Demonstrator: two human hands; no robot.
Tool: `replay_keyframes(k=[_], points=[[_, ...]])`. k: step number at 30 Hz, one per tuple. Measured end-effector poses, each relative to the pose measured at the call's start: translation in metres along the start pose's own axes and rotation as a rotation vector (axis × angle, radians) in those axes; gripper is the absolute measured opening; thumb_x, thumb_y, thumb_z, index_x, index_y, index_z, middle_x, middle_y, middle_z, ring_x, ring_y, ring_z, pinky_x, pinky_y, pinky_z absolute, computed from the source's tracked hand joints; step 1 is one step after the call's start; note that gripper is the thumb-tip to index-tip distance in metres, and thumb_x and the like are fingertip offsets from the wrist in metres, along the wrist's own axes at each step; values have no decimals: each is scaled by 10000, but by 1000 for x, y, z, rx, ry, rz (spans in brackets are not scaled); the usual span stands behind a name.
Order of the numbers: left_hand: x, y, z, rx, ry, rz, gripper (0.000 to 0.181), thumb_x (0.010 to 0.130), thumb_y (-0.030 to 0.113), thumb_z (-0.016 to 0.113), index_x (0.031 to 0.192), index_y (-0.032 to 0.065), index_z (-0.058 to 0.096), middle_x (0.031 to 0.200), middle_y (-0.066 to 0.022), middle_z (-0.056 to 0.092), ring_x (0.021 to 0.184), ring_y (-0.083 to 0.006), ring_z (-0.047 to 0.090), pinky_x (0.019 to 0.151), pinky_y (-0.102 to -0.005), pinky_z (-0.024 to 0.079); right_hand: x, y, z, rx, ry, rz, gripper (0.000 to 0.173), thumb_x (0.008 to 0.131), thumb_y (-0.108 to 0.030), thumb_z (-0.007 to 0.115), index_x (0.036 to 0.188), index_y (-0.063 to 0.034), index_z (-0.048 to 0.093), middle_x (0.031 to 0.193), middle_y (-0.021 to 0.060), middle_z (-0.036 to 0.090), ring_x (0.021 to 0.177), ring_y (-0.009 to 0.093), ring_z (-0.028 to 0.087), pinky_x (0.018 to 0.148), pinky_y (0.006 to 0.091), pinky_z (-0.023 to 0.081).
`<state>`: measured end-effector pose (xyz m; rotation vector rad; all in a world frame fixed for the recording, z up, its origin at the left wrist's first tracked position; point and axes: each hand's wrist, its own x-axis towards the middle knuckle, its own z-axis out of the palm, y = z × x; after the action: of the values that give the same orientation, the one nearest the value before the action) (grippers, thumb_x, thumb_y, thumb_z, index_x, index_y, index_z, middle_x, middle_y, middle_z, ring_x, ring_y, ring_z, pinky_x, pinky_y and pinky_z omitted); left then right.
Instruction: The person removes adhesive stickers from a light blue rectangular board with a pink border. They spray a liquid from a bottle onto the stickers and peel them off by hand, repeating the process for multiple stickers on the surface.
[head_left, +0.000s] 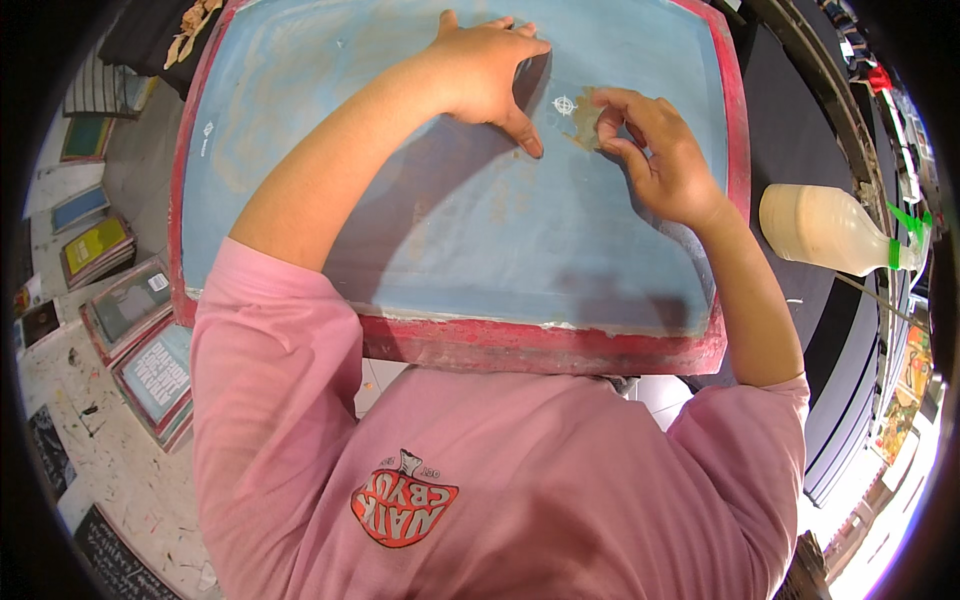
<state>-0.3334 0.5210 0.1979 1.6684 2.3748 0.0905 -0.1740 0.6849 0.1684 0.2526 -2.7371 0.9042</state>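
A large screen-printing screen (465, 262) with blue mesh and a red-painted frame lies before me. My left hand (491, 71) rests on its upper part with fingers spread, holding nothing. To its right my right hand (649, 150) has thumb and forefinger bent together at the edge of a brownish, translucent patch of tape (583, 124); whether the fingers pinch it cannot be told. A white round registration mark (564, 106) shows on the mesh between the two hands, beside the patch. A second small white mark (209, 129) is near the left frame edge.
A spray bottle (814, 225) with cloudy liquid and a green trigger lies along the right side, over dark boards (795, 127). Smaller framed screens (157, 375) lean or lie in stacks on the left, beside a paint-spotted surface (67, 375).
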Motion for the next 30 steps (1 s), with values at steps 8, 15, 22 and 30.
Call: replay_keyframes(k=[8, 15, 22, 30], points=[[8, -8, 11, 16, 22, -4, 998, 490, 561, 785, 1258, 19, 452, 1343, -207, 410, 1282, -330, 347, 1025, -566, 239, 21, -6, 10, -24, 34, -120, 498, 720, -22, 676, 1194, -80, 535, 733, -46, 652, 668, 139, 517, 698, 289, 371], [3, -6, 9, 10, 63, 6, 1015, 478, 558, 789, 1260, 10, 447, 1341, -214, 408, 1264, -338, 369, 1012, -591, 248, 16, -8, 2, -214, -35, -186, 475, 725, -41, 653, 1173, -166, 553, 730, -32, 628, 678, 160, 537, 680, 317, 354], [5, 0, -3, -2, -39, -21, 1029, 478, 566, 788, 1271, 11, 437, 1347, -212, 401, 1271, -335, 361, 1022, -594, 233, 15, -5, 0, -106, 16, -178, 564, 691, 30, 664, 1220, -107, 528, 766, -33, 653, 688, 146, 546, 649, 297, 344], [2, -4, 7, -5, 32, 3, 1031, 486, 569, 786, 1277, 13, 428, 1355, -212, 391, 1280, -334, 346, 1026, -586, 230, 19, -8, 6, -201, 1, -218, 556, 706, -14, 662, 1231, -124, 514, 702, -20, 605, 655, 167, 531, 637, 307, 351]])
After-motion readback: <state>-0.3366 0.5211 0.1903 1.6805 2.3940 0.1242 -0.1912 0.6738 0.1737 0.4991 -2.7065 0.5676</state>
